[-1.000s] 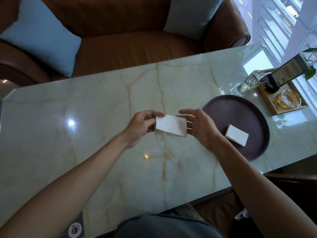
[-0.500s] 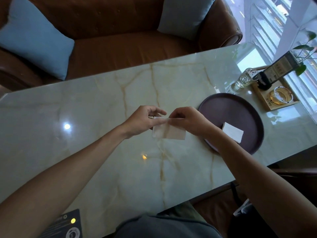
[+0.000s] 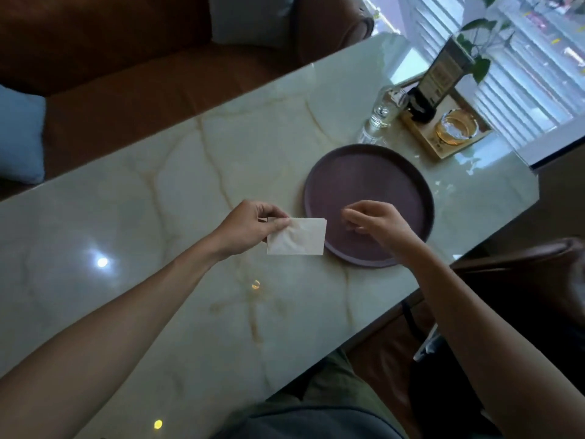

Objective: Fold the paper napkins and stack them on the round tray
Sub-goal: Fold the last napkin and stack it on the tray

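Note:
A folded white paper napkin (image 3: 299, 237) hangs just above the marble table (image 3: 190, 169), pinched at its upper left corner by my left hand (image 3: 250, 228). Its right edge reaches the rim of the round dark purple tray (image 3: 364, 172). My right hand (image 3: 380, 224) hovers over the near part of the tray. Its fingers are loosely curled and apart, with nothing visible between them. No other napkin shows on the tray; the spot under my right hand is hidden.
Beyond the tray stand a clear glass bottle (image 3: 381, 117) and a wooden tray (image 3: 443, 147) holding a sign stand (image 3: 440, 77) and a glass ashtray (image 3: 456, 129). A brown sofa (image 3: 126, 90) with a blue cushion (image 3: 19, 134) lies behind the table.
My right hand has let go of the napkin and moved right over the tray. My left hand alone now holds the napkin, carried right to the tray's rim. The napkin earlier seen on the tray is out of sight.

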`<move>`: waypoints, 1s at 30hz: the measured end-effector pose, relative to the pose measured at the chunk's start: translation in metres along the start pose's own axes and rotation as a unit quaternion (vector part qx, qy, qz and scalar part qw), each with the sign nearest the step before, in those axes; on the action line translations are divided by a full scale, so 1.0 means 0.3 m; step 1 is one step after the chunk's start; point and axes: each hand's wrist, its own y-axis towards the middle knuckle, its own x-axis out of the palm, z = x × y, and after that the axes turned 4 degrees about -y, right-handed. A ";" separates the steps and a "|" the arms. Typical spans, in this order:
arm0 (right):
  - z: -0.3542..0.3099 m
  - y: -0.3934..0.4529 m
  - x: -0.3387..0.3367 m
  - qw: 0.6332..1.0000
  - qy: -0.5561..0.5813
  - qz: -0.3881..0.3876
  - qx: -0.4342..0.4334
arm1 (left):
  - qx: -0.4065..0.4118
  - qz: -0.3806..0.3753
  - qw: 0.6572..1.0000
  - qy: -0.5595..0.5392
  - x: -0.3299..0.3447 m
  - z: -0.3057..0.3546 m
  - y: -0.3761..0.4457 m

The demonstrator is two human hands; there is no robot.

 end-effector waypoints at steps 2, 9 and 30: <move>0.066 -0.005 -0.057 0.993 0.093 -0.038 0.054 | -0.002 -0.038 0.999 0.022 0.081 0.028 0.064; 0.246 0.019 -0.122 0.969 0.203 -0.053 0.127 | -0.012 -0.112 0.992 0.055 0.345 0.062 0.309; 0.439 0.278 -0.265 0.964 -0.043 0.159 0.207 | -0.054 0.060 0.977 0.197 0.622 -0.055 0.673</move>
